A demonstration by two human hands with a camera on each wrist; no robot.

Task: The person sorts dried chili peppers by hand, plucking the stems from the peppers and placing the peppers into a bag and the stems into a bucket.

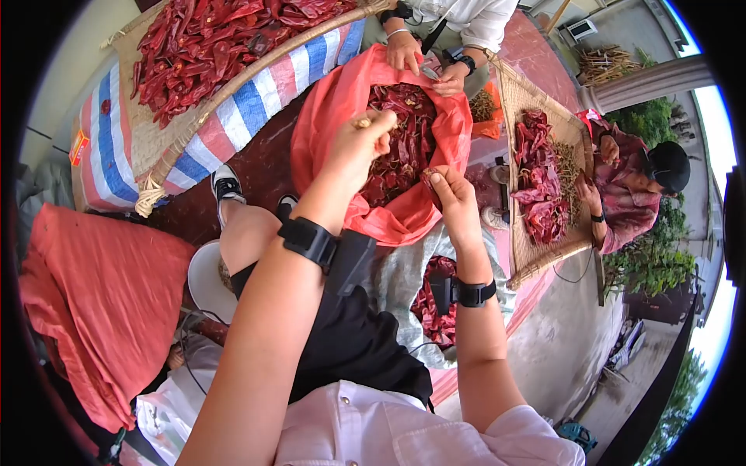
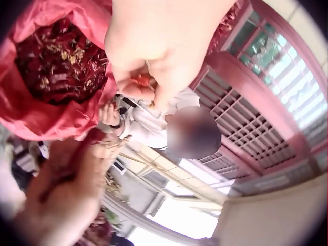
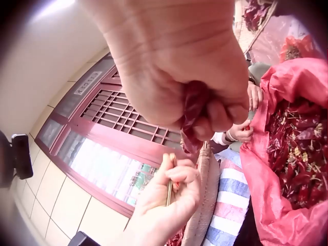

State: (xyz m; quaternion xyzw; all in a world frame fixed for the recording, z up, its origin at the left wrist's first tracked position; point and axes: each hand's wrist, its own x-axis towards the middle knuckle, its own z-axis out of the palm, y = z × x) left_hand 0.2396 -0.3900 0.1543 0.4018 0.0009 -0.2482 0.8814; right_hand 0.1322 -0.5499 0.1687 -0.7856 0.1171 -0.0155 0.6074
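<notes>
Red chilli (image 3: 193, 108) in right grip (image 3: 179, 64) — left grip (image 3: 165, 200) near

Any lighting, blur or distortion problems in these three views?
Head: strong fisheye bending, black corners, bright sky at the right edge, but the red sack reads fairly crisp. Left wrist: left hand pale and washed out, right hand soft, another person's head blurred. Right wrist: window panes glaring white, corners dark.

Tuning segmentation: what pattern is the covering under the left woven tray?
Covering: blue, white and pinkish stripes, clearest in the head view.
</notes>
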